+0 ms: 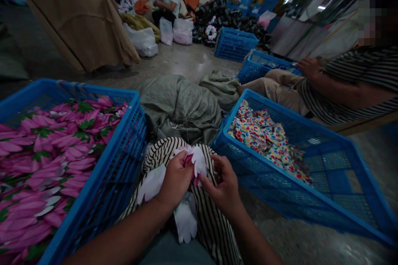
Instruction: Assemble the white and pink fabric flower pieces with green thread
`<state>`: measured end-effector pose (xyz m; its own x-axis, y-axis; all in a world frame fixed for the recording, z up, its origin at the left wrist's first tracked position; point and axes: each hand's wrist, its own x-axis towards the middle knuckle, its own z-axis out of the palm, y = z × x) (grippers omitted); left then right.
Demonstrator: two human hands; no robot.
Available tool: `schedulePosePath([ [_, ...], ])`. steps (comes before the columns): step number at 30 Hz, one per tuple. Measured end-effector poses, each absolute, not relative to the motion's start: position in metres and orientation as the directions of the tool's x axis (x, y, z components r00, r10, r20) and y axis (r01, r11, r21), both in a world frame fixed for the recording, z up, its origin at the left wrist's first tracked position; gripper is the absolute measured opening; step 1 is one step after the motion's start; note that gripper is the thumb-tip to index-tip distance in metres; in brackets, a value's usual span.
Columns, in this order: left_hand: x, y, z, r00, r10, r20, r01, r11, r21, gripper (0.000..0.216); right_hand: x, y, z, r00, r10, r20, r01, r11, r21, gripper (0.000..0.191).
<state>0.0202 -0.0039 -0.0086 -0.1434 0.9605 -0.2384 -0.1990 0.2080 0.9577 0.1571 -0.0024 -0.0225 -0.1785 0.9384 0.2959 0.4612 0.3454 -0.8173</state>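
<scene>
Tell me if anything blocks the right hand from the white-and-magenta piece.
Nothing visible does: the right hand is right at the edge of the white-and-magenta piece, which the left hand grips from the other side.

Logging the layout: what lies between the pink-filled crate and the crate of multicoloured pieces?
Head view: grey-green sack, striped cloth, white pieces, left hand and right hand.
</scene>
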Motion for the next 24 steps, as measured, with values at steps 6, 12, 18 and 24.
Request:
schedulePosePath([
  [6, 0.019, 0.000, -0.001, -0.213, 0.960, -0.181, -0.094, 0.164, 0.982, 0.011, 0.142, -0.005, -0.019, -0.238, 0.942, 0.235, 0.430, 0.320, -0.844, 0.050],
  [12, 0.021, -0.001, -0.002, -0.207, 0.954, -0.217, -0.156, 0.186, 0.970, 0.011, 0.134, -0.003, -0.026, -0.068, 0.988, 0.136, 0.202, 0.148, -0.968, 0.015],
  [18, 0.023, -0.014, -0.010, -0.051, 0.974, -0.221, -0.148, 0.211, 0.966, 0.022, 0.152, 0.010, -0.020, 0.031, 0.941, -0.337, -0.373, -0.302, -0.877, 0.019],
  [24, 0.015, -0.012, -0.003, 0.247, 0.878, -0.410, -0.697, 0.455, 0.555, 0.016, 0.162, -0.007, -0.015, -0.452, 0.790, -0.414, -0.625, -0.612, -0.486, 0.027],
])
